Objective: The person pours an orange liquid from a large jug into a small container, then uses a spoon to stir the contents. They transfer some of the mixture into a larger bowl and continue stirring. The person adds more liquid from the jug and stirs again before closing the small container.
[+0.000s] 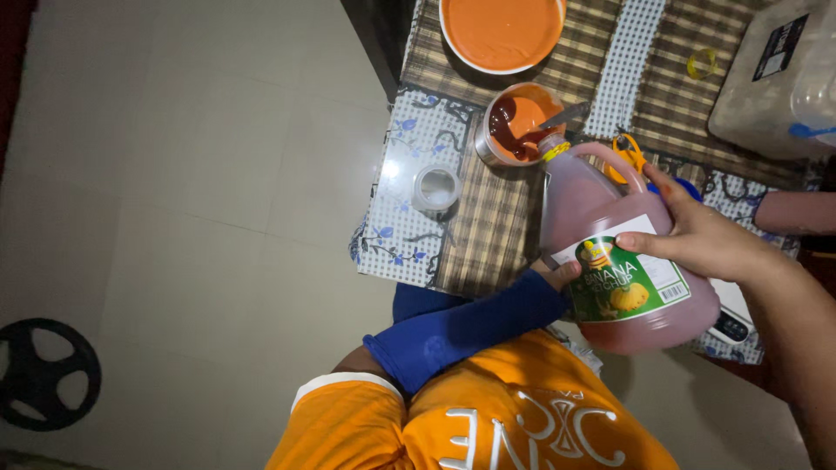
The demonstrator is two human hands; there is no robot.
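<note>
A large clear plastic jug [592, 204] of red sauce, with a green and white label, is tilted with its yellow-ringed mouth over a small metal cup [488, 144]. The cup holds red and orange sauce and a metal spoon [562, 116]. My left hand [557, 274], at the end of a blue sleeve, supports the jug's lower side. My right hand [692, 231] grips the jug by its handle and upper side. Both hands stay on the jug above the table edge.
A white bowl of orange sauce [502, 30] stands beyond the cup on a checked tablecloth [488, 226]. A tape roll [435, 187] lies left of the jug. An orange-handled tool [629, 155], a plastic container [775, 83] and another person's arm [794, 211] are at right. A black wheel [43, 374] lies on the floor.
</note>
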